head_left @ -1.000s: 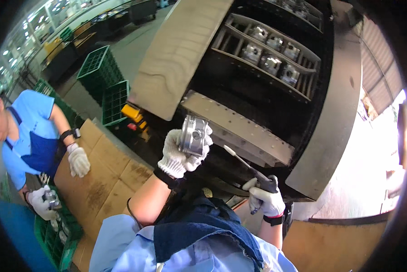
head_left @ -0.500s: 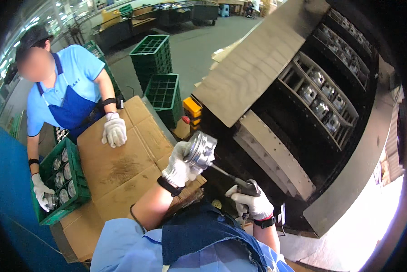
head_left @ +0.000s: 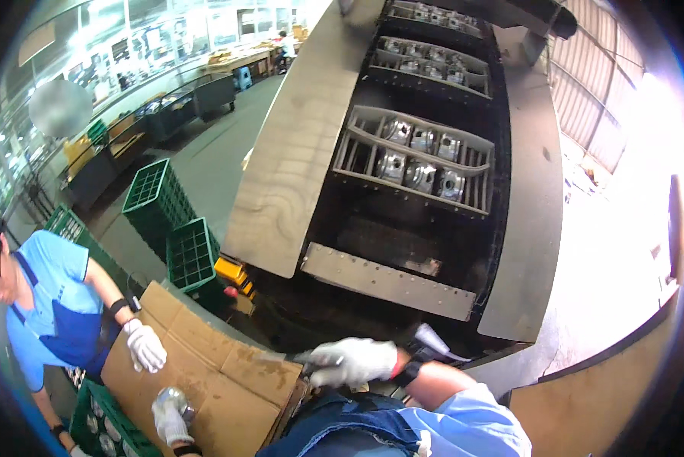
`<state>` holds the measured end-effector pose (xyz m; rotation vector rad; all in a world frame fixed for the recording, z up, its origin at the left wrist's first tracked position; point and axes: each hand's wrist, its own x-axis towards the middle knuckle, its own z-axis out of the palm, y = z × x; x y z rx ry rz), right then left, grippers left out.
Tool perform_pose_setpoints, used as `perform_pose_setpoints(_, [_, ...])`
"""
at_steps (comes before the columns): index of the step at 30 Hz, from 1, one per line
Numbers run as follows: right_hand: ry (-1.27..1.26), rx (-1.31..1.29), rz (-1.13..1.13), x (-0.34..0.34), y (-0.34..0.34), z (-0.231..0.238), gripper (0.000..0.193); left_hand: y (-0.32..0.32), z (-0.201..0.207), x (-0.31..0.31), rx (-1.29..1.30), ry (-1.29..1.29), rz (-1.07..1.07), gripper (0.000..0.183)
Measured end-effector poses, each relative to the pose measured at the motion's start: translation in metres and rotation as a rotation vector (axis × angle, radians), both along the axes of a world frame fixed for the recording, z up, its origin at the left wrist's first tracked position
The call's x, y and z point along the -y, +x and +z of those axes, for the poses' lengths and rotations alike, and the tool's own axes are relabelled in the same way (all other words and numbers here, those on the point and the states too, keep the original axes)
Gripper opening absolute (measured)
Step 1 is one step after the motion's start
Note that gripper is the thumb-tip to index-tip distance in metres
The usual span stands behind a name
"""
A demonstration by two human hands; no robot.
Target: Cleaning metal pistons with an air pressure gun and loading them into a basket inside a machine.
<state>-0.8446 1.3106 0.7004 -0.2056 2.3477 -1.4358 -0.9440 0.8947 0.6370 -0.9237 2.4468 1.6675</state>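
Cardboard (head_left: 231,385), probably padding, lies beneath the piston (head_left: 178,401) our left hand (head_left: 171,423) clasps. Our right hand (head_left: 353,362) curls round a slim tool (head_left: 287,357).

Reference point: cardboard sheet (head_left: 231,396). On it: metal piston (head_left: 177,399), partly covered by the left hand (head_left: 170,423), whose forearm is cut off by the lower edge. At its right corner: slim tool (head_left: 290,357), blurred, handle hidden within the right hand (head_left: 349,361). To its left: green crate (head_left: 125,416), cut off below; co-worker's hand (head_left: 78,452), likewise. Far beyond it: goods on a bench (head_left: 239,56), too small to identify.
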Motion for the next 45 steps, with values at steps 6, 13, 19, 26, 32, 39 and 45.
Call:
perform_pose_setpoints(6, [0.165, -0.222, -1.070, -0.171, 0.008, 0.111, 0.039, 0.000, 0.000, 0.022, 0.121, -1.079, -0.188, 0.066])
perform_pose_setpoints(13, [0.160, -0.062, -1.083, -0.241, 0.043, 0.145, 0.026, -0.048, 0.021, -0.055, -0.546, -0.784, -0.343, 0.048])
perform_pose_setpoints(19, [0.086, -0.057, -1.369, -0.250, 0.113, 0.124, 0.024, -0.077, 0.075, -0.219, -0.645, -0.023, -0.771, 0.048])
perform_pose_setpoints(26, [-0.185, -0.093, -1.465, -0.271, 0.155, 0.082, 0.019, -0.105, 0.148, -0.479, -0.985, -0.510, -1.313, 0.071])
perform_pose_setpoints(32, [-0.308, -0.090, -1.443, -0.268, 0.147, 0.087, 0.020, -0.141, 0.146, -0.614, -0.487, -0.589, -1.241, 0.064])
perform_pose_setpoints(39, [-0.311, -0.130, -1.437, -0.276, 0.147, 0.091, 0.018, -0.172, 0.102, -0.626, -0.370, 0.521, -1.040, 0.035])
perform_pose_setpoints(45, [-0.481, -0.114, -1.257, -0.242, 0.132, 0.096, 0.016, -0.124, 0.097, -0.569, -0.266, 1.192, -0.937, 0.040])
